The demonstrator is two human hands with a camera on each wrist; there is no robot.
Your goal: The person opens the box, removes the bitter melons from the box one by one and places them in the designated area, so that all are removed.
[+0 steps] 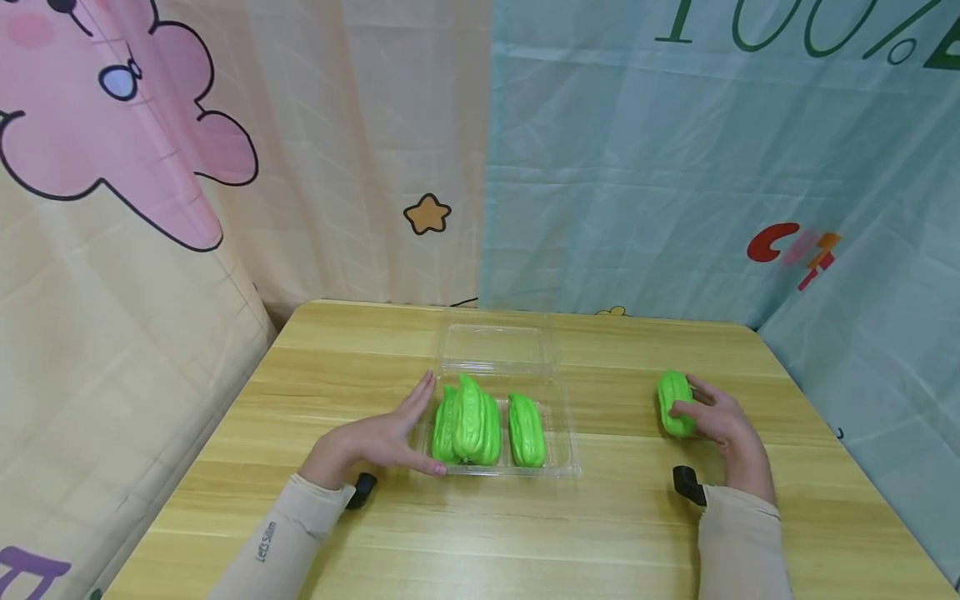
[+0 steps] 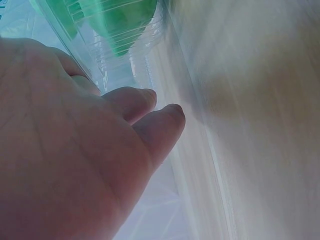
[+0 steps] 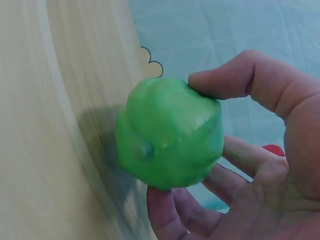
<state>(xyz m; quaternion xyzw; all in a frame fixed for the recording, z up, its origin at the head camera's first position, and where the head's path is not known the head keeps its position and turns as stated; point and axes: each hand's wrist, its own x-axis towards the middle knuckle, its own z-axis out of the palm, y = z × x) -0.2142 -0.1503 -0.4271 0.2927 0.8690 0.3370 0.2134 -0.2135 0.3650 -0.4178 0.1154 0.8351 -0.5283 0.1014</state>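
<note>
Wooden table [image 1: 390, 333], one person working at it. From where I stand I set a clock on the clear plastic container [image 1: 557, 442]: 12 toward the back curtains, 6 toward the person. Its lid [image 1: 495, 342] lies folded back at 12.

Inside, toward 9: a huddle of ridged green pieces [image 1: 469, 421], at least three, one riding on top of its neighbours. Toward 3, apart from the huddle: a single green piece [image 1: 527, 429], lengthwise from 12 to 6, leaning slightly.

Left hand [image 1: 382, 440] at 8 to 9, grasping nothing. Fingers extended along the 9 o'clock side, thumb reaching the corner at 7; the hand steadies itself against the container.

Right hand [image 1: 723, 421] at 3, well apart from the container, grasping another green piece [image 1: 673, 400]. Thumb on one side, fingertips on the other; the right-wrist view shows the rounded end with a small nub. Shadow on the wood close by; cannot tell whether the piece touches the table.

Pale sleeves on both arms, a small black fitting [image 1: 362, 492] near the left wrist, its twin [image 1: 688, 485] near the right.

Curtains behind: cream [image 1: 352, 150] toward 11, with an orange star [image 1: 427, 214]; blue [image 1: 637, 167] toward 1.
</note>
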